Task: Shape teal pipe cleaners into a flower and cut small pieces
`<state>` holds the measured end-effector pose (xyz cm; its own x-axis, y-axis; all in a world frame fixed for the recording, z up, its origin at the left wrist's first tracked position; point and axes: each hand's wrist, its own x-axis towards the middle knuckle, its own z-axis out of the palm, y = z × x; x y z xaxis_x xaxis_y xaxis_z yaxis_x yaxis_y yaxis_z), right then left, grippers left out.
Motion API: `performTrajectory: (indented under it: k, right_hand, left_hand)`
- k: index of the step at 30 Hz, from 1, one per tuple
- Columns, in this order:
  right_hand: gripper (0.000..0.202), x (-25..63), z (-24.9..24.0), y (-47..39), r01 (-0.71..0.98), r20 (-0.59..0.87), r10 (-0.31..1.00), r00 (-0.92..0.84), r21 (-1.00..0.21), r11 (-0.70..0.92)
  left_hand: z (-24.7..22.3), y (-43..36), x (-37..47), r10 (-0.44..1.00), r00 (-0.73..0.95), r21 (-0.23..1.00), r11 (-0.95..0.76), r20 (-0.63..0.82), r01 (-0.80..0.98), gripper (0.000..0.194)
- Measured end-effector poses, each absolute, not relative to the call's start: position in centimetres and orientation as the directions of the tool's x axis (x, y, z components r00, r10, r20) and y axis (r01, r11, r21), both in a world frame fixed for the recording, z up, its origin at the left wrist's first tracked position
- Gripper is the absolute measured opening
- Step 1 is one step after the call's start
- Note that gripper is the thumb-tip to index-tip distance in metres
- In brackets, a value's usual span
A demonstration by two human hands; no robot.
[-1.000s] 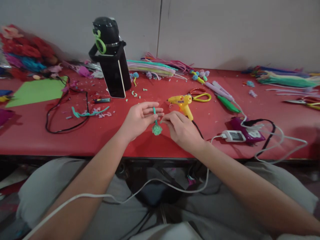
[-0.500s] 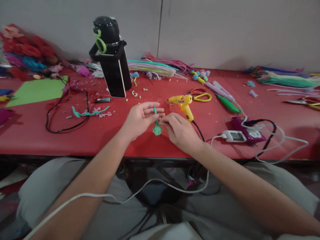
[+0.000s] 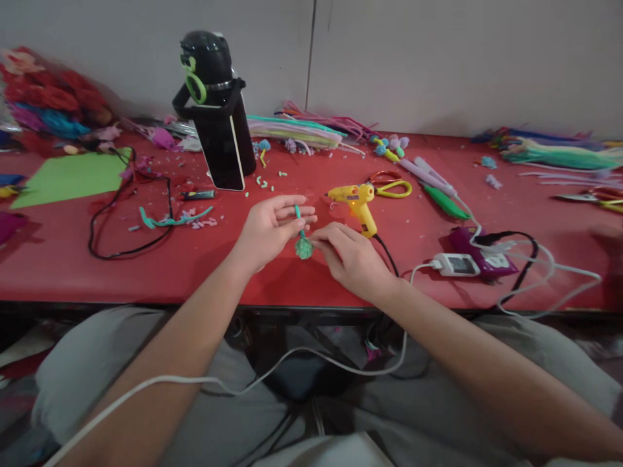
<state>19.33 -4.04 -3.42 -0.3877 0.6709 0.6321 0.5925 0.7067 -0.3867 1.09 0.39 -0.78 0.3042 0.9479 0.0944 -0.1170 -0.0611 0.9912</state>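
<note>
My left hand [image 3: 268,232] pinches the stem of a small green pipe-cleaner flower [image 3: 304,249] between thumb and fingers. The stem points up across the fingers and the bumpy round head hangs below the thumb. My right hand [image 3: 357,263] is closed in a pinch, its fingertips at the right side of the flower head. Whatever lies between those fingertips is too small to make out. Just beyond my right hand, a yellow hot glue gun [image 3: 359,202] rests on the red table [image 3: 292,288], its small orange light showing.
A black bottle [image 3: 207,61] stands back left with a phone [image 3: 221,152] leaning on it. Scissors [image 3: 396,189], a green-handled tool [image 3: 445,202] and pipe cleaners [image 3: 559,154] lie right. A purple box [image 3: 479,253], white adapter [image 3: 456,264] and cables are near the front right.
My left hand and the flower have shifted slightly left and up. My right fingertips stay beside the flower head. At the far right edge, a blurred shape has appeared over the table.
</note>
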Motion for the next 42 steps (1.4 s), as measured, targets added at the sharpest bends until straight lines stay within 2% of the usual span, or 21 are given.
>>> performTrajectory:
  k: [3,6,18,34,42]
  right_hand:
    - [0.016,19.56,-2.96,-4.11,0.585,0.619,0.715,-0.325,-0.463,0.667]
    - [0.017,19.76,-2.58,-4.18,0.581,0.612,0.729,-0.306,-0.486,0.652]
    - [0.019,19.7,-2.69,-3.85,0.589,0.659,0.619,-0.426,-0.318,0.743]
    - [0.023,19.56,-2.8,-4.08,0.653,0.584,0.678,-0.446,-0.306,0.693]
    - [0.02,19.44,-3.06,-4.11,0.64,0.621,0.66,-0.422,-0.312,0.702]
  left_hand:
    - [-0.65,0.4,0.95,0.952,0.289,0.992,-0.07,0.099,-0.109,0.04]
    - [-0.64,0.42,0.9,0.955,0.283,0.993,-0.061,0.088,-0.105,0.04]
    - [-0.84,0.39,1.26,0.957,0.289,0.993,-0.004,0.037,-0.114,0.037]
    - [-0.85,0.35,1.33,0.962,0.271,0.993,-0.01,0.041,-0.117,0.038]
    - [-0.83,0.43,1.28,0.962,0.271,0.993,-0.014,0.046,-0.117,0.039]
